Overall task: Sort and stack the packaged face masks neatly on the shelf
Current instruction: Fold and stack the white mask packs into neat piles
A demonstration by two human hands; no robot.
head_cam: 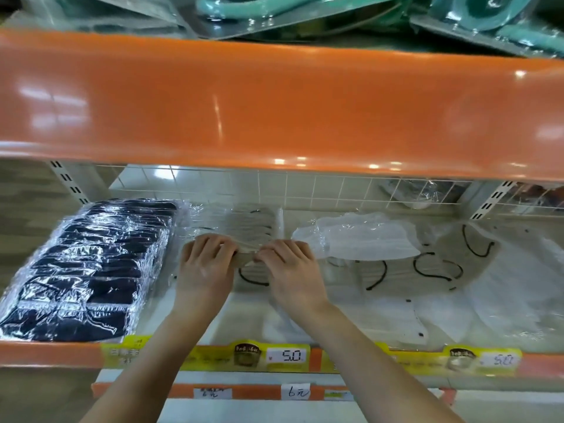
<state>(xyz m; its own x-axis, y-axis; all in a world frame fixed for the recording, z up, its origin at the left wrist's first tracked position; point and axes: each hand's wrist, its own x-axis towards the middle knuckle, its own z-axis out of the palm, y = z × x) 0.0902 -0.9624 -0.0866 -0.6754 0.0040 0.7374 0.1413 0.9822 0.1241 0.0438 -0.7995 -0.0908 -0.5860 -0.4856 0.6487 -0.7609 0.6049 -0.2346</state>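
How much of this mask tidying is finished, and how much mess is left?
Done: the dark navy plastic-wrapped masks lie in a neat overlapping row on the left of the shelf. In hand: the left hand and right hand both grip a beige wrapped mask pack at the middle stack. Left: the loose pale packs with black ear loops scattered to the right look unsorted.

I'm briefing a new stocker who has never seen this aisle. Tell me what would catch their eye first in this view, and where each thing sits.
The glossy orange shelf edge spans the whole upper view. Below it, at centre, the left hand and right hand together grip a beige packaged mask over a beige stack. A neat row of dark navy packaged masks fills the shelf's left side, while loose white and beige packs sprawl untidily to the right.
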